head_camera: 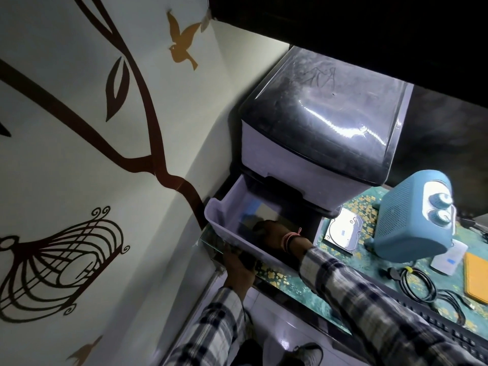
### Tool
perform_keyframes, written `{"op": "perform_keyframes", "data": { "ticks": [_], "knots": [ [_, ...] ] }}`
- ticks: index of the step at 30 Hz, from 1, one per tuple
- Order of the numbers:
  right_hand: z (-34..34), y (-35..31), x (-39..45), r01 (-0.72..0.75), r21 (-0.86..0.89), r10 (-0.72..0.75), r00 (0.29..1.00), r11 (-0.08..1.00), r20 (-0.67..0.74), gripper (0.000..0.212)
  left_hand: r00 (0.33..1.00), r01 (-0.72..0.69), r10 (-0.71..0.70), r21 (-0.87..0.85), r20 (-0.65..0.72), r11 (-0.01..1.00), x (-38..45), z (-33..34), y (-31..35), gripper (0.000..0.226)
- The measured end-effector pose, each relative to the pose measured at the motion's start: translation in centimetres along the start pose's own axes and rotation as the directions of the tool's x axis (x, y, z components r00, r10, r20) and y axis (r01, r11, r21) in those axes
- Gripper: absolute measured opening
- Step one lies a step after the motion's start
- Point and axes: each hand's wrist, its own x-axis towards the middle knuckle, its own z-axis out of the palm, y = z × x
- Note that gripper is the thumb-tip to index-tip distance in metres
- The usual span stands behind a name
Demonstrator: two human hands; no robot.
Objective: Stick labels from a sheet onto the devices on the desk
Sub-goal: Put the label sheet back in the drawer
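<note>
Person's right hand is reaching into the open drawer, grip hidden; left hand is holding the drawer's front underneath.

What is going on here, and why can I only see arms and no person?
The camera sits on the person's head and looks down, so you see only their checked sleeves and hands. The right hand reaches into an open pale drawer of a plastic drawer unit; what it touches is too dark to tell. The left hand is under the drawer's front. On the green patterned desk lie a blue heater with two knobs, a hard drive, a small white device, a black cable and a yellow thing.
</note>
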Motion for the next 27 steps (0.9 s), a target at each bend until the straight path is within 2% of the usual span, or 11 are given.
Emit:
{"op": "perform_keyframes", "data": {
  "ticks": [5,7,9,11,13,16,18,20,22,24,27],
  "knots": [
    [-0.3,1.0,-0.6,-0.081,-0.124,0.105,0.974,0.989,0.199,0.045,1.0,-0.011,0.011,0.012,-0.029,1.0,0.2,0.3,0.0,0.038],
    [-1.1,1.2,-1.2,-0.102,-0.089,0.117,0.977,0.991,0.18,0.047,0.999,-0.007,0.01,0.049,-0.046,0.999,0.3,0.4,0.0,0.037],
    [-2.8,0.1,-2.6,-0.043,0.071,0.037,0.996,0.997,0.084,0.047,0.999,0.007,-0.003,0.078,-0.048,0.997,0.2,0.5,0.0,0.039],
    [-4.6,-2.0,-4.3,0.016,0.38,-0.001,0.999,0.925,-0.039,0.034,1.0,0.005,-0.003,0.077,-0.028,0.997,0.3,0.9,-0.1,0.042],
    [-6.6,-3.4,-5.9,0.038,0.522,-0.016,0.999,0.852,-0.046,0.033,1.0,0.016,-0.015,0.066,-0.013,0.998,0.8,1.8,-0.3,0.05],
    [-9.0,-5.0,-8.8,-0.023,0.383,-0.061,0.977,0.923,0.205,0.033,0.996,0.002,-0.015,0.143,0.09,0.99,0.7,3.2,-0.7,0.06],
    [-9.3,-4.8,-9.5,-0.042,0.123,0.002,0.951,0.992,0.309,0.031,0.99,-0.015,-0.013,0.194,0.143,0.981,0.8,3.7,-0.5,0.039],
    [-9.0,-3.6,-9.8,-0.046,-0.142,0.078,0.97,0.989,0.231,0.025,0.994,-0.023,-0.005,0.255,0.111,0.967,1.1,4.7,-0.1,0.032],
    [-8.2,-2.1,-9.5,-0.094,-0.24,0.129,0.983,0.966,0.134,0.033,0.993,-0.005,-0.017,0.184,0.121,0.983,1.4,6.0,0.5,0.031],
    [-7.2,-0.3,-9.1,-0.156,-0.217,0.165,0.986,0.964,0.024,0.037,0.989,0.009,-0.029,0.137,0.148,0.99,1.9,7.4,0.6,0.031],
    [-6.1,1.5,-8.8,-0.225,-0.07,0.215,0.969,0.972,-0.122,0.038,0.977,0.081,-0.092,0.069,0.191,0.994,1.7,9.4,0.9,0.056]
  ]
}}
